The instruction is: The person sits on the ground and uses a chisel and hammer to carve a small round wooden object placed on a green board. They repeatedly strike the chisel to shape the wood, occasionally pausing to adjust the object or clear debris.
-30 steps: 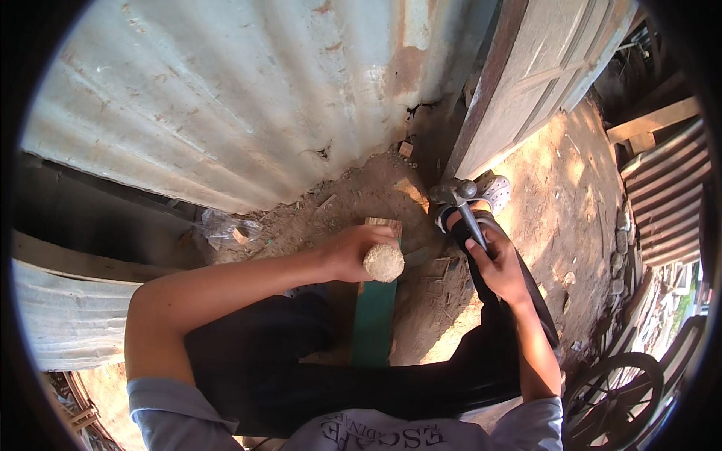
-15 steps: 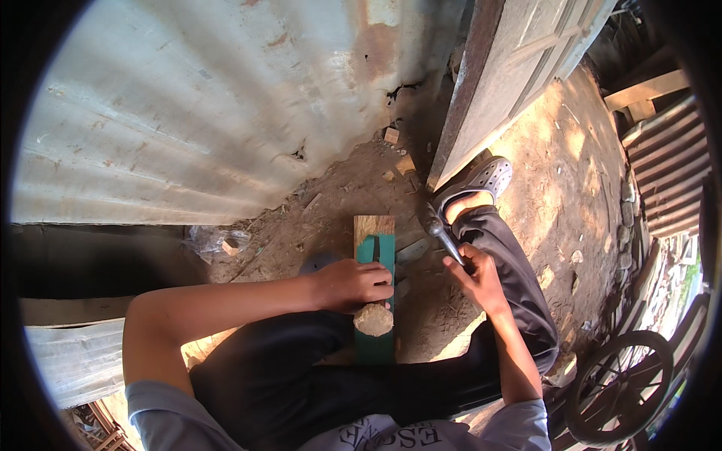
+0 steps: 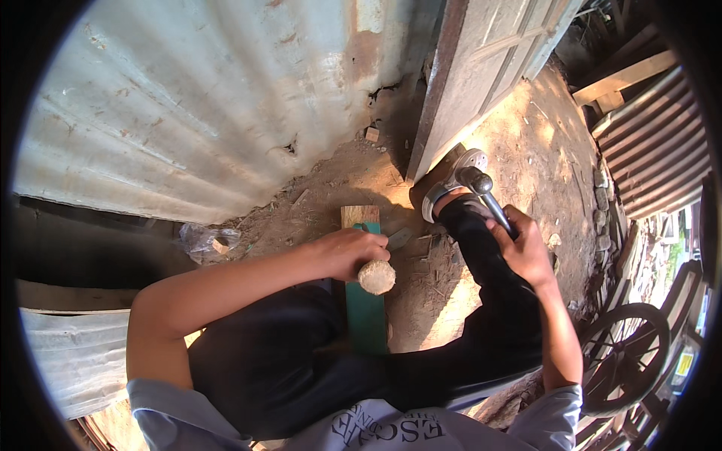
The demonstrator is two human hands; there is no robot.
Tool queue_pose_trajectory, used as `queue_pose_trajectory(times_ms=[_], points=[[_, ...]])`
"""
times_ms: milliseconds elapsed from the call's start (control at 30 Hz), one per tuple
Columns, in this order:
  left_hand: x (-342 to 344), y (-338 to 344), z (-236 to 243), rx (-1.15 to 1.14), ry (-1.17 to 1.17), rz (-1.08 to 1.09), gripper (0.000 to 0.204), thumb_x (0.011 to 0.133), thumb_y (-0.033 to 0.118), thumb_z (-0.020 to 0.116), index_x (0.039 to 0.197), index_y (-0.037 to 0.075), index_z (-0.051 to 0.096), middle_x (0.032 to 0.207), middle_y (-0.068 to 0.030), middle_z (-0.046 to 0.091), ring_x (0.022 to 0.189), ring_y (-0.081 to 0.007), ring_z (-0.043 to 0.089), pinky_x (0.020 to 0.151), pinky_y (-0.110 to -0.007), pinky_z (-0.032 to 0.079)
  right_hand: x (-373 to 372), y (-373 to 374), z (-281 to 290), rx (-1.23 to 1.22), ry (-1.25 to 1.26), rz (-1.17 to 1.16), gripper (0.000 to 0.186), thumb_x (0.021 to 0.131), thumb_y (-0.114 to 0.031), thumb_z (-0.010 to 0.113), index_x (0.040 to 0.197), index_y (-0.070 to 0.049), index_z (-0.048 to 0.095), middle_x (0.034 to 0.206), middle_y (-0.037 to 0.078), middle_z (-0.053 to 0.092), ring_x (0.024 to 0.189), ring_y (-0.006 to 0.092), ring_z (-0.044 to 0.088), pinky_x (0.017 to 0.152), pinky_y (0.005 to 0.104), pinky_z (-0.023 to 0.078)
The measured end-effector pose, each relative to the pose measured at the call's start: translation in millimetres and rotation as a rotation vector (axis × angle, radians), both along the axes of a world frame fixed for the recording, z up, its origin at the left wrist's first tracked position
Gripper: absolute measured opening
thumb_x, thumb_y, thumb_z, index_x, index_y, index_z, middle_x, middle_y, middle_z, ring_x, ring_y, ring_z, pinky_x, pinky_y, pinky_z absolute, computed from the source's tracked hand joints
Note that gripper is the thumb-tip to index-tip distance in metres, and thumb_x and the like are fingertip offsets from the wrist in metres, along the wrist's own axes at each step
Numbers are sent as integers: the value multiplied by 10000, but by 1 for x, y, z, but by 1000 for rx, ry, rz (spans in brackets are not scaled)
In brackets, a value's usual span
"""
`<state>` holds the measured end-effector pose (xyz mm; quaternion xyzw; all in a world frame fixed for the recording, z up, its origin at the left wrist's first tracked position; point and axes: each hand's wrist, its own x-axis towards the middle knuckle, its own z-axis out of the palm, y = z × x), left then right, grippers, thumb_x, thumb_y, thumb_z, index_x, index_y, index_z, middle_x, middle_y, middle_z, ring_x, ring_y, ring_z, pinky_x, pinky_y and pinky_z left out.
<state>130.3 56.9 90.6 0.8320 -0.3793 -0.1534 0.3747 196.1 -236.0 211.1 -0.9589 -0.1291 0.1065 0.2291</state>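
My left hand (image 3: pixel 352 254) is closed around what looks like a wooden-handled chisel (image 3: pixel 377 277). Its round, battered butt faces up at me, and the blade is hidden below the fingers. Under that hand lies a narrow wooden board (image 3: pixel 365 319), painted green with a bare wood end at the far side. A hammer (image 3: pixel 492 203) is gripped in my right hand (image 3: pixel 524 252), off to the right over my leg. Its rounded metal head is raised toward the far side, apart from the chisel and the board.
A corrugated metal sheet (image 3: pixel 188 113) rises on the far left. Beyond my shod foot (image 3: pixel 468 167) stands a wooden door panel (image 3: pixel 459 90). A spoked wheel (image 3: pixel 626 359) is at the right, and a clear plastic bag (image 3: pixel 203 242) lies on the dirt at the left.
My right hand and the hammer have moved right, with the hammer head lifted higher. My left hand has shifted slightly farther away, still around the chisel. The whole view has shifted a little.
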Motion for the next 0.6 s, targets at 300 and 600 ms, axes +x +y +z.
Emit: queue_pose_trajectory(times_ms=[300, 600], points=[[15, -19, -7, -63, 51, 36, 197, 665, 128, 717, 813, 83, 595, 818, -91, 547, 786, -311, 594, 639, -414, 469, 49, 22, 79, -210, -136, 400, 119, 862, -139, 619, 919, -35, 611, 612, 170, 574, 573, 307, 587, 571, 416, 454], [-26, -35, -23, 174, -293, -37, 166, 823, 205, 630, 847, 67, 540, 876, -82, 547, 948, -248, 609, 630, -342, 541, 75, 52, 22, 159, -90, 482, 95, 845, -113, 628, 906, -41, 642, 540, 129, 525, 459, 252, 498, 496, 373, 391]])
